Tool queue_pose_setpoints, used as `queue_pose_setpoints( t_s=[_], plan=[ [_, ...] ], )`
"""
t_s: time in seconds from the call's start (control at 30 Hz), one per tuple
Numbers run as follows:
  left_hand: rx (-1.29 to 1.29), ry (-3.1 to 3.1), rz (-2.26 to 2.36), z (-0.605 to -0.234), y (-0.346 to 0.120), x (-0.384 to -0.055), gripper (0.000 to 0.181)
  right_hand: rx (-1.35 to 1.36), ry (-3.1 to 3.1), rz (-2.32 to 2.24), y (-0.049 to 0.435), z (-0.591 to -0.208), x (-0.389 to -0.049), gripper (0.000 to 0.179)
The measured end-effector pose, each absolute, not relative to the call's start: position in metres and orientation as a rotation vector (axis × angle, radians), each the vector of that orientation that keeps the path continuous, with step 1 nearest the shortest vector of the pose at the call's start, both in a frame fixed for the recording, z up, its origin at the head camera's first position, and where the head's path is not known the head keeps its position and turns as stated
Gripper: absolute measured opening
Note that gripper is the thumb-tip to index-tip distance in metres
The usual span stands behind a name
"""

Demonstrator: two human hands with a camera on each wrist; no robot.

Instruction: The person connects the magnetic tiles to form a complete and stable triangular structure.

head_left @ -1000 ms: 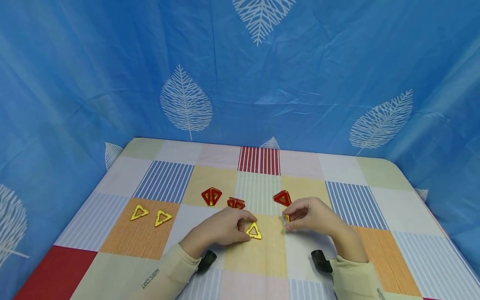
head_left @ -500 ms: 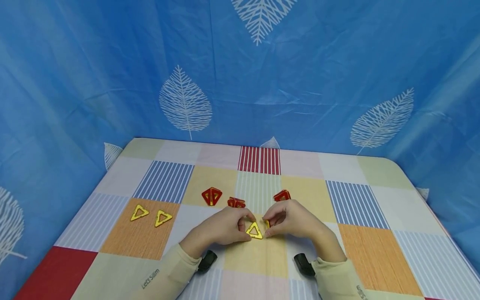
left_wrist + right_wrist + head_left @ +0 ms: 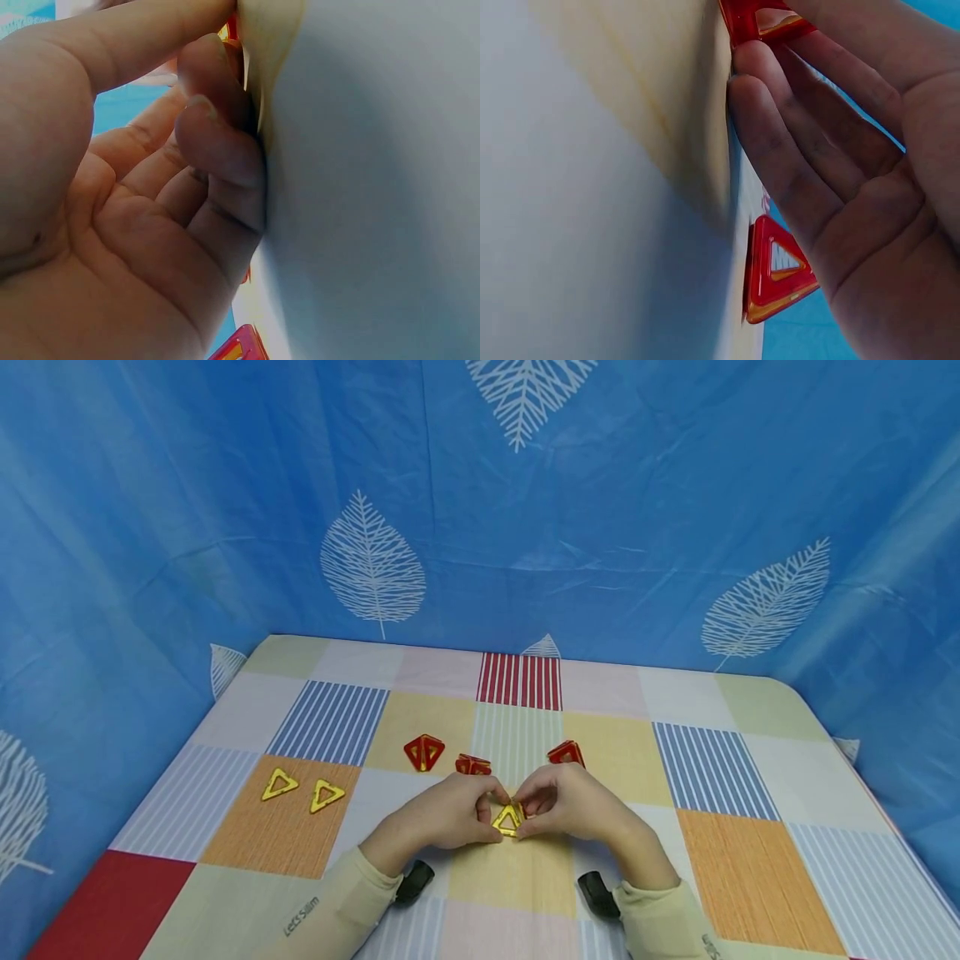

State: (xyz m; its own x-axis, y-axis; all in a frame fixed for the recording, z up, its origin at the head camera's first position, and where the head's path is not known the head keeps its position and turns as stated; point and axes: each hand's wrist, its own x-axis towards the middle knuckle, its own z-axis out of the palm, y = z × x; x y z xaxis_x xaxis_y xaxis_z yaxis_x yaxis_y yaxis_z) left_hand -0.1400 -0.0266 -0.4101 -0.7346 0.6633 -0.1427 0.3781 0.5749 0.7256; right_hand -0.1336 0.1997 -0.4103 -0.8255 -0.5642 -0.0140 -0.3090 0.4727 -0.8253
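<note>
Both hands meet over one yellow triangle tile (image 3: 508,819) lying near the front middle of the counter (image 3: 757,852), on a pale yellow patch of the checked cloth; left hand (image 3: 450,814) comes at the tile from its left side, fingers curled, thumb and forefinger pinching the tile's left edge, so left grip is closed on the tile; right hand (image 3: 562,802) comes from the tile's right side, fingertips curled down onto the right edge, pinching a second yellow piece (image 3: 520,811) against the tile; that piece is mostly hidden by fingers, shape cannot be told; right grip is closed on it.

Left wrist view shows curled fingers (image 3: 217,142) pressed on the cloth, tile barely visible; right wrist view shows fingers (image 3: 795,165) on the cloth with a red tile edge above them.

Just behind the yellow tile sit three red triangle builds: one (image 3: 424,752) behind and to its left, one (image 3: 472,766) just behind the left hand, one (image 3: 565,752) behind the right hand; well to the left of the yellow tile lie two flat yellow triangles (image 3: 302,790) side by side on an orange patch; a blue leaf-print curtain (image 3: 480,510) stands behind the counter.
</note>
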Motion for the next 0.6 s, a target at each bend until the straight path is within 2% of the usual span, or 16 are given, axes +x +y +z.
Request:
queue_pose_setpoints(
  t_s=[0.33, 0.6],
  plan=[
    [0.841, 2.424, 0.997, -0.411, -0.028, -0.139, 0.027, -0.669, 2.415, -1.268, 0.198, -0.412, -0.133, 0.040],
    [0.832, 2.399, 0.964, -0.399, -0.036, -0.139, 0.024, -0.671, 2.448, -1.209, 0.196, -0.413, -0.132, 0.041]
  ],
)
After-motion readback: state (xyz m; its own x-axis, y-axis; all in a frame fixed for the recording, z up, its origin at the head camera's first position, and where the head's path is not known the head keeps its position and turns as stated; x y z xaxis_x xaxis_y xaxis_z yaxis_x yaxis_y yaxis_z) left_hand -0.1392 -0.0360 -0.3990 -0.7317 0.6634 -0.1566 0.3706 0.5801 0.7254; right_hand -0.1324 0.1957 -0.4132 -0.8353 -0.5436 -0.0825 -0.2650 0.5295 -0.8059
